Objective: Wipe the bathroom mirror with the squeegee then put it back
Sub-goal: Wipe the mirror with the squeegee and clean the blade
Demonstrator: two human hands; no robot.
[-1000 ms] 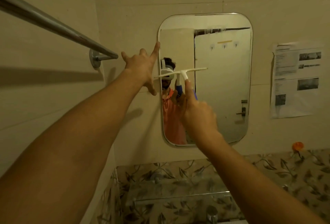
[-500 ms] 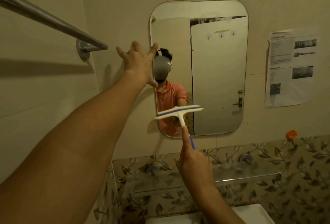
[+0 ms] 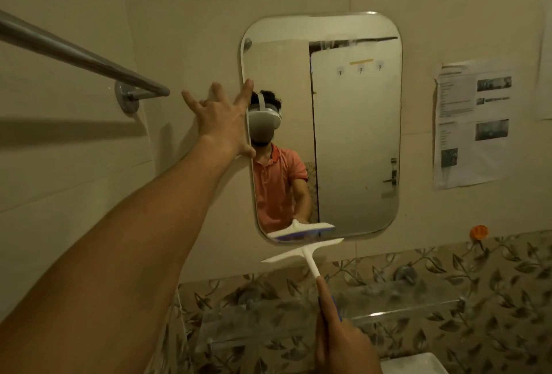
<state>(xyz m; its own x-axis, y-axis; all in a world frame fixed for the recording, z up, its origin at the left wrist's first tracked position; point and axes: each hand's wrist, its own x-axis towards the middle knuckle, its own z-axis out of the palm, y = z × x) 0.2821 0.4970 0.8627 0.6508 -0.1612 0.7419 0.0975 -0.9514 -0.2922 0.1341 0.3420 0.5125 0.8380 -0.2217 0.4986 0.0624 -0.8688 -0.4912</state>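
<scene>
A rounded rectangular mirror (image 3: 355, 135) hangs on the beige tiled wall. My left hand (image 3: 222, 118) is spread flat against the wall at the mirror's left edge, fingers straight. My right hand (image 3: 340, 335) grips the blue-and-white handle of a white squeegee (image 3: 303, 252), index finger stretched along the handle. The squeegee's blade sits just below the mirror's bottom edge, over the wall, and its reflection shows in the lowest part of the glass.
A chrome towel bar (image 3: 80, 57) runs along the left wall at arm height. A glass shelf (image 3: 328, 308) is fixed under the mirror against leaf-patterned tiles. Printed sheets (image 3: 472, 123) are stuck to the wall on the right. A white basin corner (image 3: 415, 364) shows at the bottom.
The squeegee has been drawn down the mirror from about mid-height to just past its bottom edge. My left hand has stayed at the mirror's left edge.
</scene>
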